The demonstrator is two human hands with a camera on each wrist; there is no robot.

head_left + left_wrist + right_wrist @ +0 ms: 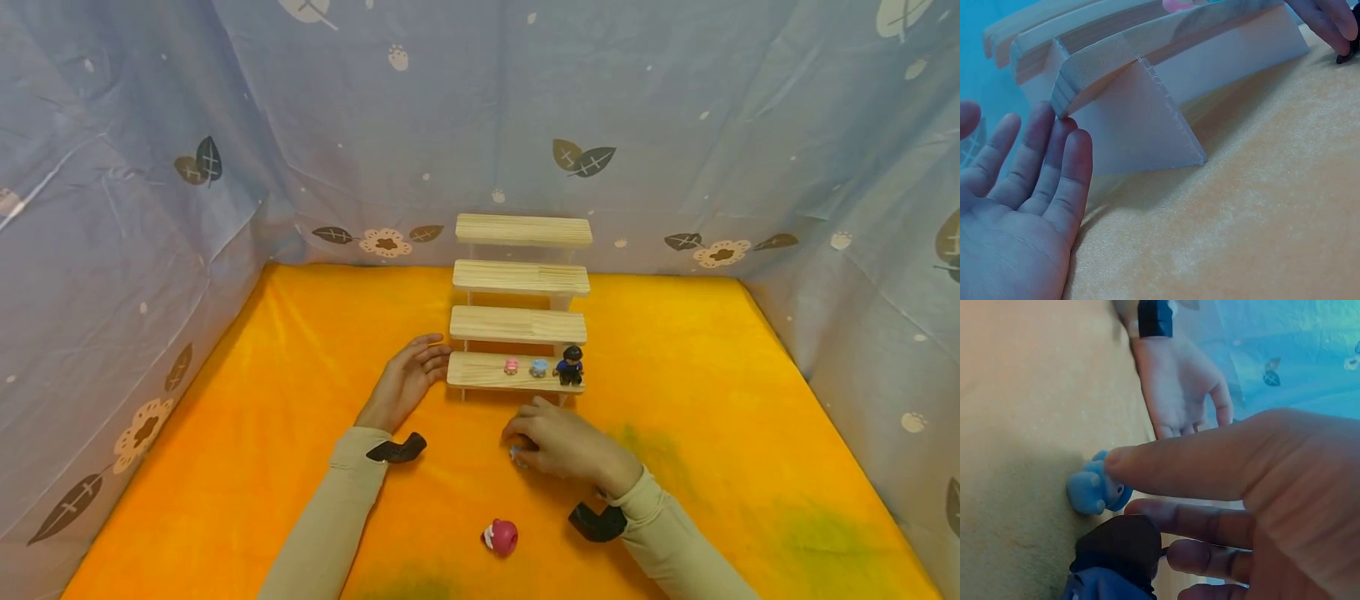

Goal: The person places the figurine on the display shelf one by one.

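My left hand [408, 379] has its fingers extended at the left end of a wooden tiered stand's lowest step [472, 371]; in the left wrist view its fingertips meet the board's corner. Over the cloth before the stand, my right hand [566, 442] pinches a small light-blue toy figure [1088, 490] between thumb and index finger, low against the cloth. A dark-topped toy with blue below [1119, 540] shows beside those fingers in the right wrist view. A pink toy [511, 367], a pale-blue toy [538, 367] and a dark-haired toy person [570, 367] stand on the lowest step.
Three bare wooden steps rise behind the lowest one, topped by the highest board [525, 229]. A dark pink toy with a white part [502, 537] lies on the orange cloth [697, 400] near the front. Patterned grey-blue curtains [450, 108] enclose the back and sides.
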